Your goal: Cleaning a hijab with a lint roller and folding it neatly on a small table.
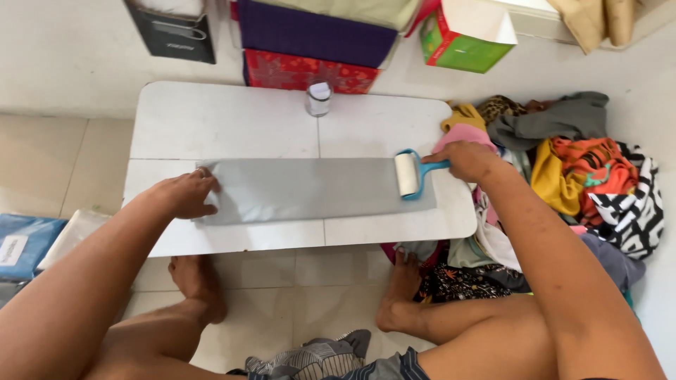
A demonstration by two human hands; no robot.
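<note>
A long grey cloth [310, 188] lies flat across a low white table [232, 119]. My left hand [186, 195] presses down on the cloth's left end, fingers spread, a ring on one finger. My right hand [468, 160] grips the blue handle of a lint roller [408, 174], whose white roll rests on the cloth's right end.
A small clear jar with a white lid [318, 98] stands at the table's far edge. A heap of mixed clothes [577, 169] lies on the floor at the right. Boxes [313, 49] and a green carton [461, 35] sit behind the table. My bare feet [201, 285] rest under its near edge.
</note>
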